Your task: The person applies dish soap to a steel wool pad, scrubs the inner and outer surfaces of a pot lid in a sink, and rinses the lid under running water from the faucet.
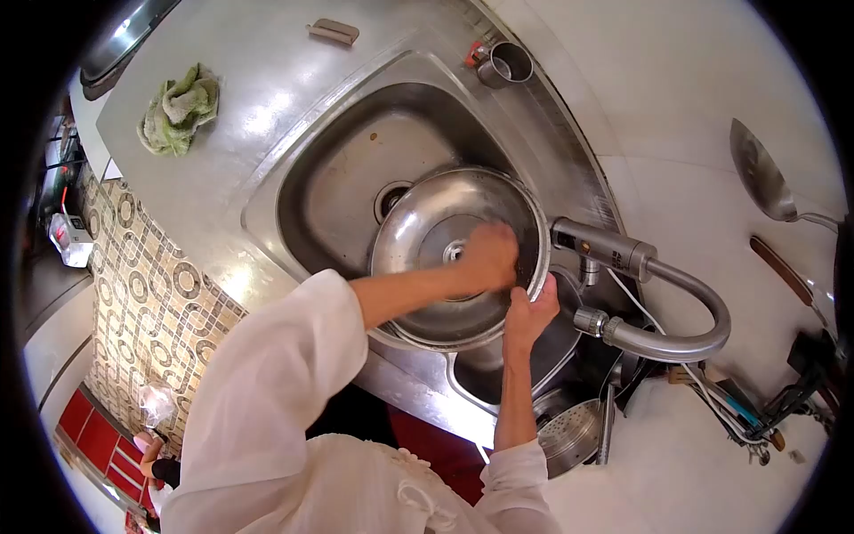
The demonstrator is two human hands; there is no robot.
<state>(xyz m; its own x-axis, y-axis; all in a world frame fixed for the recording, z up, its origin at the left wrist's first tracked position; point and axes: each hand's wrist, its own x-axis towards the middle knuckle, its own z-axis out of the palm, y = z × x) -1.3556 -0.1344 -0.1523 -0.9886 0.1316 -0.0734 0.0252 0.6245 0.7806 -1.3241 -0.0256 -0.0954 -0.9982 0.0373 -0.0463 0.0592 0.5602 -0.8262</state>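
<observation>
A wide, round stainless steel basin [418, 227] is tilted over the sink [325, 178], partly covering the drain and the divider between the two bowls. My right hand [531, 311] is closed on its right rim, thumb on the inner side and the other fingers mostly hidden beyond the edge. Reaching across the basin, my left hand [491, 255] is against its inner surface, right of the small bright round mark at the centre. Motion smears that hand and its fingers are turned away, so I cannot make out whether it holds anything.
Right of the basin curves a steel faucet [640, 254]. A metal cup [507, 65] stands at the sink's back edge. A green cloth [181, 109] lies on the left counter. A perforated steel pan [572, 436] sits lower right; a ladle [761, 173] is far right. Another person [160, 467] appears lower left.
</observation>
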